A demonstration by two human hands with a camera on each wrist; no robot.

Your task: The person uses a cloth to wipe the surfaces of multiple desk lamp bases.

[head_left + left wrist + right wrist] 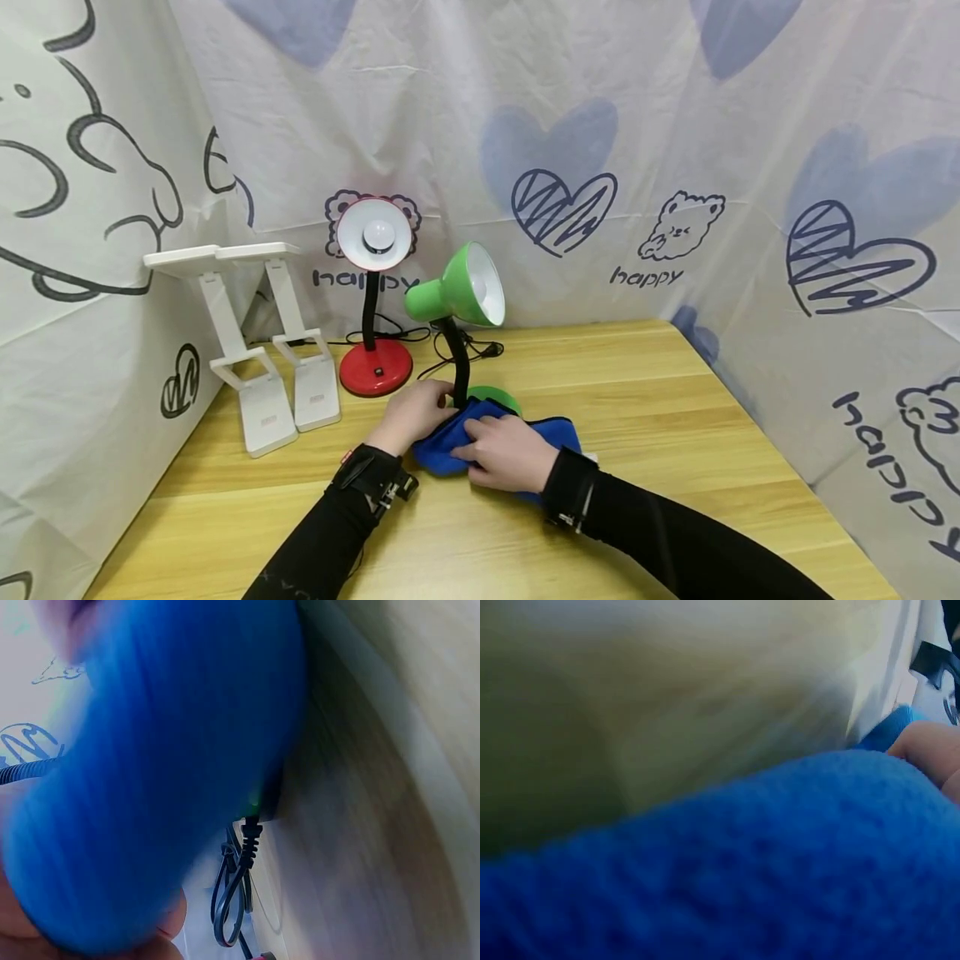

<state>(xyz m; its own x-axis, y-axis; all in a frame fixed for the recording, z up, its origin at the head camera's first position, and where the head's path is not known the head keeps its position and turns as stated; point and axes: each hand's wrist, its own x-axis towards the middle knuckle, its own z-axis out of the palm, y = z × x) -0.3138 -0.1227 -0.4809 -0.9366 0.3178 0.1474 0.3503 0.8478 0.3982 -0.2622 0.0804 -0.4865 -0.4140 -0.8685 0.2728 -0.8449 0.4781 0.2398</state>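
A green desk lamp (456, 292) with a black bendable neck stands on the table, head tilted up to the right. My left hand (408, 417) grips its round green base (497, 397) from the left, fingers curled by the foot of the neck. Over the front of that base lies a blue cloth (557, 432), hiding part of it. My right hand (512, 454) holds the cloth with bent fingers and presses it against the base. In the left wrist view the cloth (165, 750) covers most of my fingers (174, 919); the cloth (765, 855) also fills the lower right wrist view.
Behind on the left stands a red desk lamp (375, 367), its head facing forward. Two white folding lamps (268, 415) are further left. A black cable with a plug (491, 350) lies behind the green lamp. Printed fabric (675, 125) hangs around the wooden table (675, 467).
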